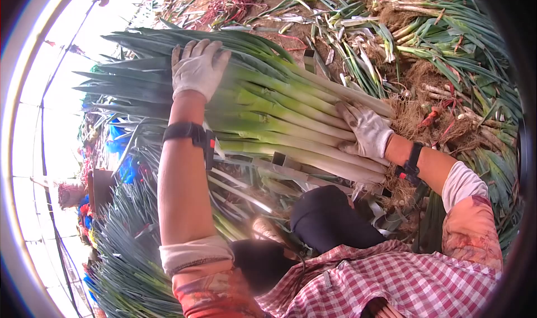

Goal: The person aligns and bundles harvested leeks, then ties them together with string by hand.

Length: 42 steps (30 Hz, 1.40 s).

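A wide bundle of leeks lies across in front of me, dark green leaves to the left, pale stalks and hairy roots to the right. My left hand, in a whitish glove, rests on top of the leaves with its fingers stretched out. On the pale stalks near the root end lies my right hand, in a soiled white glove, fingers and thumb spread apart. Both hands touch the bundle from above. Its underside is hidden. Short metal pieces stick out beside the bundle.
More leeks with roots and red ties are heaped at the right. Another pile of leeks lies at lower left. Loose leaves and trimmings litter the ground behind the bundle. My dark-clad knees are close below it.
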Each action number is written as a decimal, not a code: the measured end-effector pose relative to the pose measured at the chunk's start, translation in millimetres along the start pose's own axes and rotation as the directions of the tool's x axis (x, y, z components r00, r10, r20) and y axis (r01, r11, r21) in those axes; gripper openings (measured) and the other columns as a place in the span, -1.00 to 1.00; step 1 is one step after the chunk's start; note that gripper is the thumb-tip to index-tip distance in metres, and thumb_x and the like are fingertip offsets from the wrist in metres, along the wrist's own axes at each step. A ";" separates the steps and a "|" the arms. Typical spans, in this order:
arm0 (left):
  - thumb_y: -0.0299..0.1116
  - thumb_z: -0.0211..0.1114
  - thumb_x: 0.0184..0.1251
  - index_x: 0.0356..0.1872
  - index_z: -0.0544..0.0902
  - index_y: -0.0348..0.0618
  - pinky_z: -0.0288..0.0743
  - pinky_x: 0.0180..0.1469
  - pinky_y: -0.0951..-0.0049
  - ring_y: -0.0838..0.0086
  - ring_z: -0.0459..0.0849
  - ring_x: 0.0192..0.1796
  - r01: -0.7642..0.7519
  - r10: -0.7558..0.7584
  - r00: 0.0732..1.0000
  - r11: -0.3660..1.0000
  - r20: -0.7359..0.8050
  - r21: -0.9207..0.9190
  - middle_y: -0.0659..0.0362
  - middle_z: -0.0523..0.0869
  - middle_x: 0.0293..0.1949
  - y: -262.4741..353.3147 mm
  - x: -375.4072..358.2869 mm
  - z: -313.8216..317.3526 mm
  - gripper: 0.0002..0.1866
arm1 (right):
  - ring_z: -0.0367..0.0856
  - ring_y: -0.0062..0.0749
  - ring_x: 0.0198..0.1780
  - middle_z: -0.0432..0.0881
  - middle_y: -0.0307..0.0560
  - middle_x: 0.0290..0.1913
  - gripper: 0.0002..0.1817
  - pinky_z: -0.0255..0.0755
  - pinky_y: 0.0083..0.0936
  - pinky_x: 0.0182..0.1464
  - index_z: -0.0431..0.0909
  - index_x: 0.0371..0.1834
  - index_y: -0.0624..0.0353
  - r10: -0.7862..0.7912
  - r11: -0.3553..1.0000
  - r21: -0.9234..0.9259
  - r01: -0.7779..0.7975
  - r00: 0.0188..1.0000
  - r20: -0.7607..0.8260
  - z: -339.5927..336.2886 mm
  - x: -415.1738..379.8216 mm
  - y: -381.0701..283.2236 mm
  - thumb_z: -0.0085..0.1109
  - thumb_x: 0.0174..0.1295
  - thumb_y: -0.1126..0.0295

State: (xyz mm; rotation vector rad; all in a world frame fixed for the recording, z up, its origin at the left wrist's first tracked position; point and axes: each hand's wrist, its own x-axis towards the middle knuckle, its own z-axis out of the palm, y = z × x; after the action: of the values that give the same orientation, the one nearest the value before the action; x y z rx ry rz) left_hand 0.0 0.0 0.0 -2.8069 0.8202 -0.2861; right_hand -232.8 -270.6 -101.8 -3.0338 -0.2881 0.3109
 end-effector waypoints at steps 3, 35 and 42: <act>0.16 -0.07 0.29 0.17 0.43 0.14 -0.17 0.41 0.07 0.24 0.25 0.32 -0.163 0.187 0.894 0.982 -0.408 0.093 0.19 0.38 0.24 8.0 -31.0 -2.1 -0.47 | 0.11 0.15 0.35 0.16 0.27 0.32 -0.03 0.00 -0.22 0.38 -0.03 0.37 0.30 0.001 0.997 0.076 0.005 0.996 -0.086 5.2 5.2 -5.3 0.04 0.04 -0.17; -0.05 0.10 0.22 -0.24 0.62 0.03 0.07 0.32 0.08 0.30 0.49 0.07 -0.128 0.080 0.942 0.983 -0.326 -0.130 0.21 0.61 -0.13 50.3 -58.5 30.0 -0.72 | 0.10 0.13 0.36 0.15 0.26 0.33 -0.06 0.02 -0.23 0.38 0.00 0.36 0.29 0.018 0.997 0.072 -0.009 0.991 -0.130 9.1 -2.4 -7.5 0.12 0.05 -0.10; 0.18 0.22 0.02 0.13 0.47 0.11 -0.13 0.40 0.06 0.31 0.25 0.32 -0.350 0.347 0.906 0.936 -0.244 0.032 0.22 0.43 0.20 42.1 -99.0 19.9 -0.36 | 0.12 0.15 0.35 0.14 0.26 0.34 -0.07 0.02 -0.23 0.37 -0.01 0.36 0.27 -0.009 0.998 0.065 0.021 0.982 -0.188 14.3 -2.4 -3.9 0.11 0.06 -0.11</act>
State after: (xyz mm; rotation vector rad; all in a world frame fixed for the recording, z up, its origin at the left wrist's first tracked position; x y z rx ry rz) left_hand -98.5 22.2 -42.1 -2.5988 1.3602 -0.5763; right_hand -238.7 -266.4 -114.9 -2.9649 -0.2808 0.0316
